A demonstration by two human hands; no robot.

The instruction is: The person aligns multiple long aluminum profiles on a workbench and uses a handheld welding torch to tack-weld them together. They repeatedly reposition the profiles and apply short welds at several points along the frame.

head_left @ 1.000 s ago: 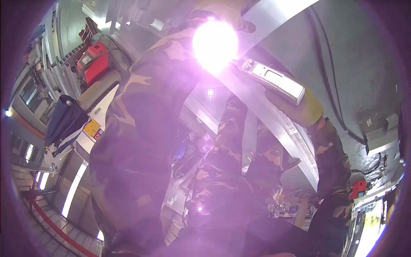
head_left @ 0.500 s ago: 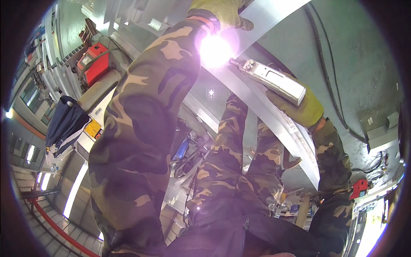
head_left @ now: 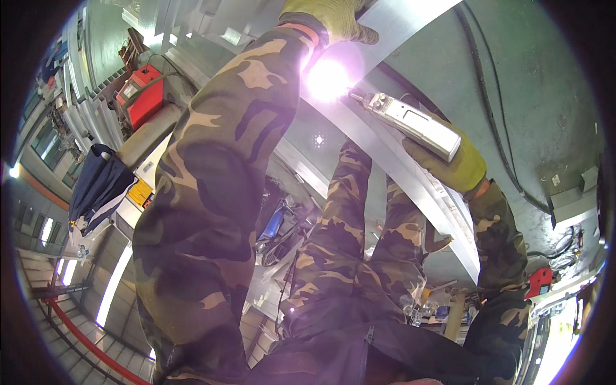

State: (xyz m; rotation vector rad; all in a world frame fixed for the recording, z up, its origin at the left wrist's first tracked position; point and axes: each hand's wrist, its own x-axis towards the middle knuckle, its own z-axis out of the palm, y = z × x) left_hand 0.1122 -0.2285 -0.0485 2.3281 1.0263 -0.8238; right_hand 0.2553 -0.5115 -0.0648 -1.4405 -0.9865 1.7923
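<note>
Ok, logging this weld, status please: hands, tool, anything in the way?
Left hand gloved, resting on the metal strip. Right hand gripping the silver welding torch, tip at the bright arc. Nothing blocking the strip.

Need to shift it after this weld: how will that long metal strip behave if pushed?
The metal strip is long, thin and curved, so it would probably flex and spring. Its smooth shiny face looks slippery. The left hand rests on it beside the arc, so it is likely hot there.

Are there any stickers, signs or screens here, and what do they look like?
Yellow label: on the pale machine at left, beside the dark blue cloth; small, rectangular.
Pale panel: on the red machine's front, upper left; small, light-coloured.
No screens show.
</note>
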